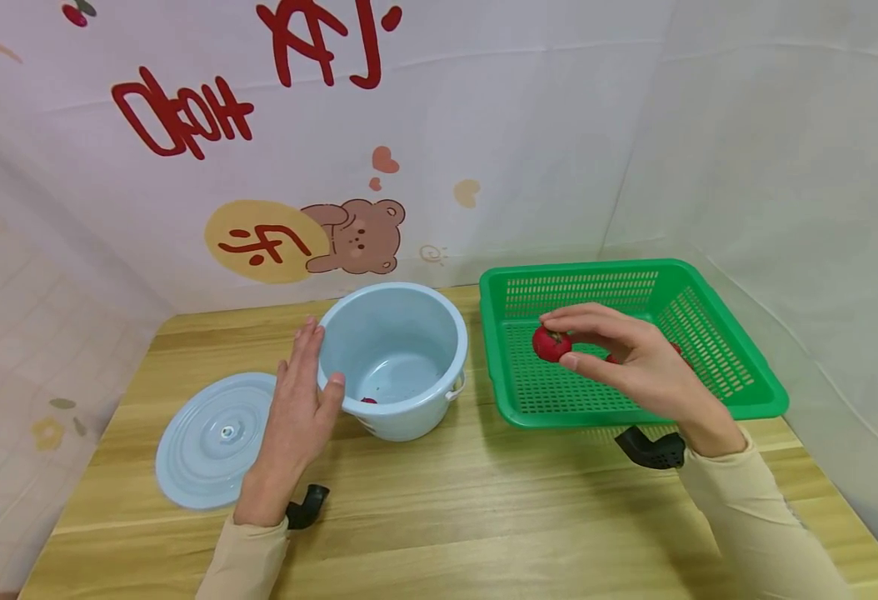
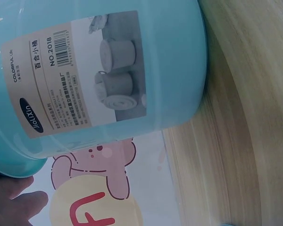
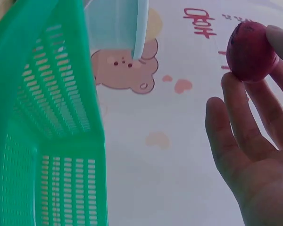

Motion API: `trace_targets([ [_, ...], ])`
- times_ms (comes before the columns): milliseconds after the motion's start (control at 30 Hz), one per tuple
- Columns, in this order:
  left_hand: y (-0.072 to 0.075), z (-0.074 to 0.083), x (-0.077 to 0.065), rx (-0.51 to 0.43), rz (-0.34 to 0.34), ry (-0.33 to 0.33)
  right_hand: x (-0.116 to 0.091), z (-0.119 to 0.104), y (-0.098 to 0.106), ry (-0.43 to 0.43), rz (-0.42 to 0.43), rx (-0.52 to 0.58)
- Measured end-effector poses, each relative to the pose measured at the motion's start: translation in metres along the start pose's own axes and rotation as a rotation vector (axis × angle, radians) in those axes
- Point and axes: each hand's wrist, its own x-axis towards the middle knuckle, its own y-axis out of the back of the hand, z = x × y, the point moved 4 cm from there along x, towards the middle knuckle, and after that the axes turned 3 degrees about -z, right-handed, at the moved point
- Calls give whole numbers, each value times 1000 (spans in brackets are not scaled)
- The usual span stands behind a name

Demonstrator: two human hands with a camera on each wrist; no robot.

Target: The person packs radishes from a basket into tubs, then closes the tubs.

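My right hand (image 1: 634, 358) pinches a red radish (image 1: 551, 342) between thumb and fingers, up above the green basket. In the right wrist view the radish (image 3: 253, 52) is dark red and round, with a rough brownish end. More red pieces lie in the green basket (image 1: 596, 418), mostly hidden by my right hand. My left hand (image 1: 300, 417) rests against the left rim of a light blue bucket (image 1: 409, 423), its fingers fairly straight. Inside, a small red piece (image 1: 368, 401) shows at the near bottom edge. The bucket's printed label (image 2: 75, 75) faces the left wrist camera.
A round light blue lid (image 1: 214, 442) lies flat on the wooden table (image 1: 439, 517), left of the bucket. The bucket's handle end (image 1: 456, 388) shows at its right side. Behind stands a white cloth backdrop (image 1: 544, 167) with a bear and red characters.
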Motion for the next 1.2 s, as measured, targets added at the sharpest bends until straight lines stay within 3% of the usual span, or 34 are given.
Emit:
trace_targets([
  [400, 0, 1, 1, -3, 5, 2, 22, 1, -30, 60, 22, 25],
  [833, 0, 2, 0, 2, 11, 1, 46, -1, -69, 54, 64, 54],
  [1200, 0, 2, 0, 3, 14, 7, 65, -1, -99, 61, 55, -32],
])
